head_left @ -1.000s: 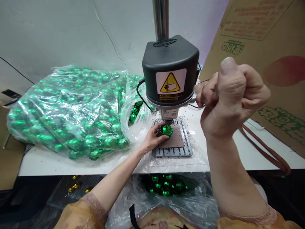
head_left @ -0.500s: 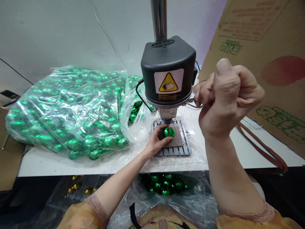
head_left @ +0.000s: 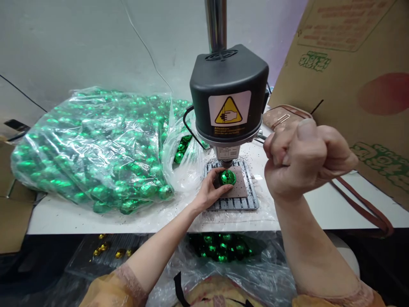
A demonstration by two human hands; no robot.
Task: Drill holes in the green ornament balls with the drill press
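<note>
Between the thumb and fingers of my left hand (head_left: 212,187) is a shiny green faceted ball (head_left: 228,178). It sits directly beneath the bit of a small black drill press (head_left: 229,94), on a brown pad (head_left: 241,187) over the slotted grey base (head_left: 254,202). Whether the bit has entered the ball is hard to tell. To the right of the motor housing, my right hand (head_left: 306,157) is closed in a fist around the press's lever, whose metal rod (head_left: 260,136) shows beside the fingers.
A large clear bag of green balls (head_left: 96,153) fills the table's left side. More green balls (head_left: 220,247) lie in plastic below the table edge, with several gold balls (head_left: 104,247) to their left. At right stand a cardboard box (head_left: 345,76) and a strapped bag (head_left: 281,115).
My right hand has come down with the lever, uncovering the bag behind it. My left hand still holds the ball at the same spot. The view has shifted slightly.
</note>
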